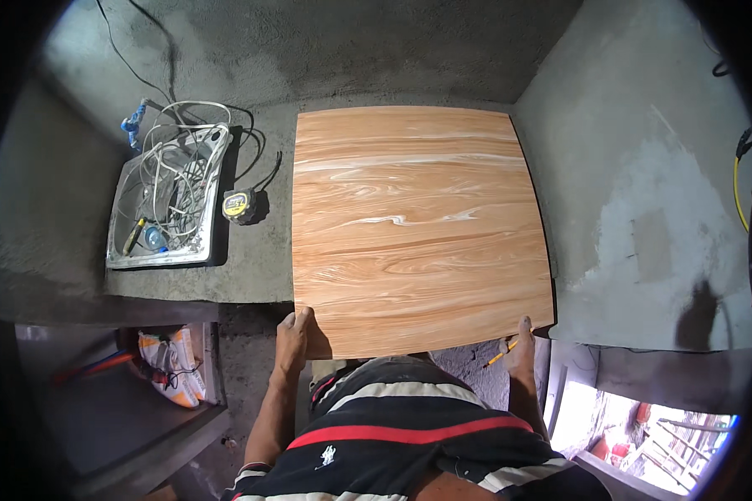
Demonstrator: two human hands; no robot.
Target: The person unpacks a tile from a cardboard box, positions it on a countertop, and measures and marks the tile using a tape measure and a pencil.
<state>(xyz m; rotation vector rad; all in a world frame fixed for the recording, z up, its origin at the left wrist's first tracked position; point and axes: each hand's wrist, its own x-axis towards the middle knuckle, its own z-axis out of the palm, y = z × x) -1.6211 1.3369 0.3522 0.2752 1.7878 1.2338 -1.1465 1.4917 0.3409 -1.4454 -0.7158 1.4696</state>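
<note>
A large, square, orange-brown tile (pixel 418 242) with a wood-grain pattern lies on the grey concrete counter (pixel 255 271), its near edge jutting out toward my body. My left hand (pixel 292 338) is closed on the near left corner, thumb on top and the other fingers hidden beneath. At the near right corner, my right hand (pixel 521 346) grips the edge with its thumb on top. A yellow pencil (pixel 500 357) is also held in that hand, pointing down to the left. Left of the tile sits a yellow and black tape measure (pixel 239 205).
A white sink (pixel 163 264) on the left holds tangled pale cable, a yellow-handled tool (pixel 134 236) and a small round blue item. Concrete walls rise behind and to the right. Below left, a recess contains a white and orange bag (pixel 172 367). A yellow cable (pixel 739 196) hangs at far right.
</note>
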